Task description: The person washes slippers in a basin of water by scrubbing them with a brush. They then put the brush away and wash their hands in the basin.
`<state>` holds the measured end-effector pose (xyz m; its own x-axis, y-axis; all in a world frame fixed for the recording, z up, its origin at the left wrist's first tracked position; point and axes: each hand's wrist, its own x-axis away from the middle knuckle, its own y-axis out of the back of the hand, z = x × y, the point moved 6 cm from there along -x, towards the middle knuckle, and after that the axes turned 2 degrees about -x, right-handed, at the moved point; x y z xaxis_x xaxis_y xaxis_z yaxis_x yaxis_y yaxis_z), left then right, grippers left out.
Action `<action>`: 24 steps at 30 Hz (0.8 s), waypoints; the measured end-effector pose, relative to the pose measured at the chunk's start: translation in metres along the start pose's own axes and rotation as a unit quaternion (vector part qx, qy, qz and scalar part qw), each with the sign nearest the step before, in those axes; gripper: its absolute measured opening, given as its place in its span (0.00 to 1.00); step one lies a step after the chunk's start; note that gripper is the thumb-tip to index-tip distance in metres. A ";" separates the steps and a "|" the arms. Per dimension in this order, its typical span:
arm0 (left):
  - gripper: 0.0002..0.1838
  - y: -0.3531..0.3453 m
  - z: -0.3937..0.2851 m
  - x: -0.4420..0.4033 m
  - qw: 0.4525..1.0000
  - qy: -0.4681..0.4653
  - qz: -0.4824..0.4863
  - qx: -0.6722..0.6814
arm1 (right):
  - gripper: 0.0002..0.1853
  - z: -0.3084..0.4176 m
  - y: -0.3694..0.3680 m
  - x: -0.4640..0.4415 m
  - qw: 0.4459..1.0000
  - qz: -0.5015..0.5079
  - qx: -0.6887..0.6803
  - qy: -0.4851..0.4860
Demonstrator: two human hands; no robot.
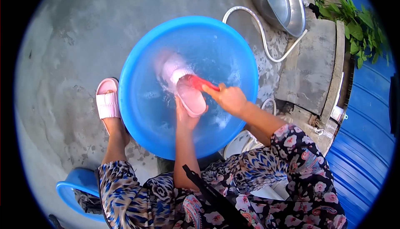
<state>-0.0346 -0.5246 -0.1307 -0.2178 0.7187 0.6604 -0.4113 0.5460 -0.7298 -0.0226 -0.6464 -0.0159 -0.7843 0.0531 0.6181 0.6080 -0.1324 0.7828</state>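
A large blue basin point(141, 120) of water stands in front of me. Over the water, my left hand point(187, 118) holds a pink slipper point(192, 100) from below by its heel end, with the ruffled strap pointing away from me. My right hand point(230, 99) is wrapped round the handle of a red brush point(205, 83). The brush head lies against the slipper's footbed near the strap; its bristles are blurred. Pale pink shows in the water beside the slipper's far end, too blurred to make out.
Left of the basin, a foot wears another pink slipper point(108, 105). A metal basin point(271, 12) and a pale hose point(263, 35) lie at the upper right. A smaller blue tub point(66, 185) with dark cloth stands at the lower left. Green plants point(358, 29) grow at the right.
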 end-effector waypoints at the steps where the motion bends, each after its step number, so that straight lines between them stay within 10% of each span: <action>1: 0.40 0.003 -0.004 -0.005 1.000 -0.019 0.012 -0.016 | 0.31 -0.001 -0.005 0.005 1.000 0.018 -0.020 0.004; 8: 0.49 -0.004 -0.003 -0.002 0.998 -0.053 -0.009 -0.036 | 0.26 0.028 -0.028 0.070 0.962 0.036 -0.271 0.002; 11: 0.51 0.002 0.007 -0.004 0.999 -0.030 0.014 -0.036 | 0.24 0.042 -0.032 0.065 0.869 -0.044 -0.492 -0.029; 13: 0.51 -0.001 0.000 -0.003 0.996 -0.078 -0.009 -0.051 | 0.24 0.046 -0.046 0.061 0.717 0.143 -0.653 -0.197; 17: 0.54 0.000 -0.004 0.001 0.984 -0.101 -0.087 -0.119 | 0.24 0.053 -0.049 0.080 0.638 0.134 -0.725 -0.222; 20: 0.50 -0.002 0.000 -0.004 0.995 -0.074 0.007 -0.060 | 0.24 0.024 -0.041 0.102 0.962 0.019 -0.271 -0.035; 24: 0.48 -0.016 -0.001 -0.002 0.997 -0.059 0.055 -0.012 | 0.27 -0.007 0.004 0.061 0.998 0.036 -0.050 -0.025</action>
<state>-0.0269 -0.5344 -0.1204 -0.3646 0.7198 0.5907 -0.3583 0.4771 -0.8025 -0.0686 -0.6512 0.0245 -0.7302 0.0889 0.6774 0.6452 -0.2366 0.7265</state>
